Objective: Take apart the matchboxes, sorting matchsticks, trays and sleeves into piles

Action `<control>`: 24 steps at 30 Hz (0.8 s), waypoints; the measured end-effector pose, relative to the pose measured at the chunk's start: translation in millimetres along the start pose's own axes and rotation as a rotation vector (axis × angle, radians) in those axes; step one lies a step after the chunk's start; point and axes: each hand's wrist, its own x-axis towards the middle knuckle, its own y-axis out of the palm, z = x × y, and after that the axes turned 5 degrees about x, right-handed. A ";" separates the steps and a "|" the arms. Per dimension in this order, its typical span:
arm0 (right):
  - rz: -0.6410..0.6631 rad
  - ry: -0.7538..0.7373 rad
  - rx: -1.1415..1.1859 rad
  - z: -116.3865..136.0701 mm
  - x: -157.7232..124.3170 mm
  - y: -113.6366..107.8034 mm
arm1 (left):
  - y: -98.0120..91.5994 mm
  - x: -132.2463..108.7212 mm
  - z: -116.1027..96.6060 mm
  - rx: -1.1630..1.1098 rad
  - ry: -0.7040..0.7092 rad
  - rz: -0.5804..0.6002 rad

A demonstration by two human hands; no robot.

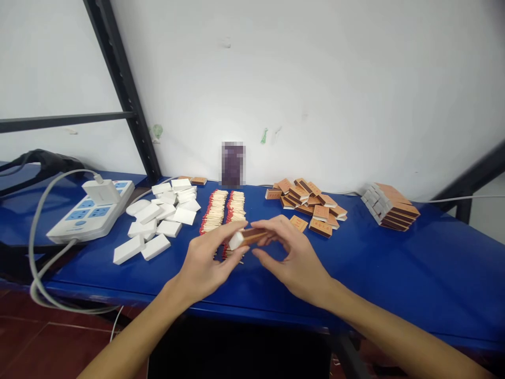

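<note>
Between both hands, above the blue table, is a brown matchbox (252, 238) with a white inner tray showing at its left end. My left hand (209, 260) is closed on that left end, thumb below and fingers above. At the box's right end, my right hand (290, 252) grips the brown sleeve with bent fingers. Behind the hands lie two rows of red-tipped matches, a left row (215, 210) and a right row (235, 207), partly hidden by the left hand and the box.
White trays (169, 208) lie heaped at left, beside a white power strip (90, 210) with cables. A pile of brown matchboxes (311, 200) lies right of the matches. Stacked matchboxes (390, 206) stand farther right. Black shelf posts (126, 95) rise near the white wall.
</note>
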 end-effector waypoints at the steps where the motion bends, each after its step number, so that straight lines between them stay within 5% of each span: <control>1: 0.019 -0.049 -0.072 -3.3 1.2 -0.1 | -2.2 1.2 0.5 -0.008 -0.052 0.009; 6: 0.086 -0.236 -0.283 -15.0 8.1 3.8 | -22.3 8.7 7.5 0.122 -0.097 0.132; 14: 0.358 -0.052 -0.505 -14.1 4.5 4.4 | -60.7 15.0 31.0 0.267 -0.067 0.280; 24: 0.471 0.023 -0.409 -15.7 -3.1 3.8 | -49.4 15.6 24.9 0.240 -0.006 0.654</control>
